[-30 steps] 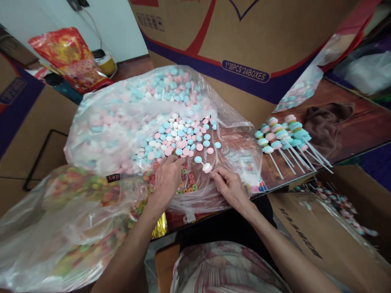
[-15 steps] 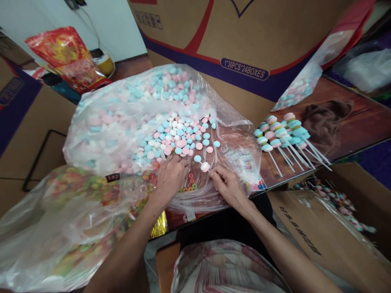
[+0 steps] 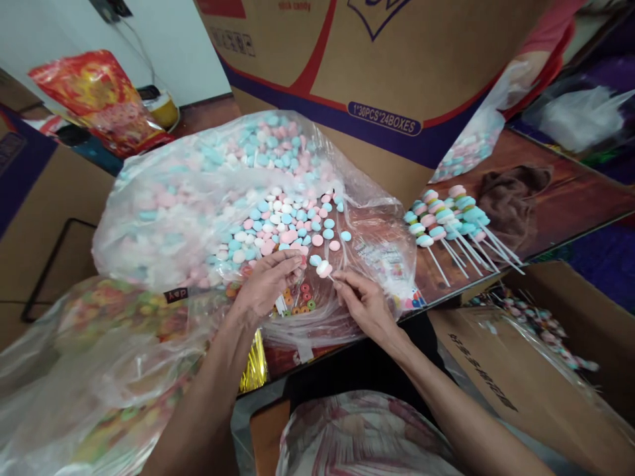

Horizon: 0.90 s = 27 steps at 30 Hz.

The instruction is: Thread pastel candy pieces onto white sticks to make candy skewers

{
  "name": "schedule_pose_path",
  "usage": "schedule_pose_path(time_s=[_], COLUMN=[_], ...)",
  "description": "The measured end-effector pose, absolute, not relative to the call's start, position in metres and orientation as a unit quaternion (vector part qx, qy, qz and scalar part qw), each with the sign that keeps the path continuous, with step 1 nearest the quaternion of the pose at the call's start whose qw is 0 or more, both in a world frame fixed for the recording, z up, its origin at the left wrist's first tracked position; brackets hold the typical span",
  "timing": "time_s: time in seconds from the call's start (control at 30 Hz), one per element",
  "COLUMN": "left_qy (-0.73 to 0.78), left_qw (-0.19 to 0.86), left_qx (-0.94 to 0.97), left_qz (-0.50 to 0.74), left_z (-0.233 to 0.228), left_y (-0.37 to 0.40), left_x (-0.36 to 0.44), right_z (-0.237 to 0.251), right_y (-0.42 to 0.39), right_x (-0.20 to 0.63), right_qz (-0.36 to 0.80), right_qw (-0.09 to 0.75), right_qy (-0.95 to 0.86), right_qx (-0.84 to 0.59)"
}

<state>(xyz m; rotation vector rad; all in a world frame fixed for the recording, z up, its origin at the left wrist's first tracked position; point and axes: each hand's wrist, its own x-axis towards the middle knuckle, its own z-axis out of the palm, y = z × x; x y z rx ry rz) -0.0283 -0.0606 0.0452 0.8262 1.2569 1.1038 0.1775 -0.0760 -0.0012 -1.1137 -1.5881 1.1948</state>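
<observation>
My right hand (image 3: pixel 364 301) is closed in a pinch on a thin white lollipop stick (image 3: pixel 332 277). A white-and-pink marshmallow candy (image 3: pixel 324 269) is threaded at the stick's far end, beside a blue candy (image 3: pixel 315 260). My left hand (image 3: pixel 270 281) has its thumb and fingertips pinched together on a small red candy ring (image 3: pixel 303 262), partly hidden by the fingers. Below it lie loose red, orange and green candy rings (image 3: pixel 302 301). Pink, blue and white candies (image 3: pixel 282 218) spill from the big clear bag (image 3: pixel 163 175) just beyond my hands.
Finished-looking candy skewers (image 3: pixel 449 218) lie at the right, near a brown cloth (image 3: pixel 516 198). A large carton (image 3: pixel 317 73) stands behind. An open box (image 3: pixel 496 370) with more skewers is at lower right. A bag of candy rings (image 3: pixel 124 370) fills the lower left.
My left hand has lifted from the candies, turned, and now pinches a red candy ring near the stick. The right hand keeps hold of the stick. The view has shifted slightly.
</observation>
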Motion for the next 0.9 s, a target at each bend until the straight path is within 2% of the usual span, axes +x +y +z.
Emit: schedule_pose_path(time_s=[0.17,0.4,0.53,0.73,0.9], left_qy=[0.495,0.52,0.535,0.533,0.518], left_qw=[0.663,0.645,0.617,0.637,0.672], left_qx=[0.263,0.281,0.367,0.396,0.367], left_qz=[0.496,0.485,0.445,0.392,0.381], left_z=[0.039,0.033,0.027,0.023,0.025], left_y=[-0.062,-0.062,-0.063,-0.072,-0.084], left_x=[-0.028,-0.026,-0.026,-0.021,-0.004], right_z=[-0.002,0.002,0.004,0.009,0.012], right_y=[-0.077,-0.075,-0.073,-0.08,-0.089], right_x=[0.176,0.185,0.188,0.19,0.185], right_qz=[0.473,0.353,0.297,0.347,0.411], right_qw=[0.424,0.385,0.363,0.4,0.413], right_qy=[-0.637,-0.734,-0.773,-0.763,-0.707], right_qx=[-0.437,-0.435,-0.427,-0.371,-0.4])
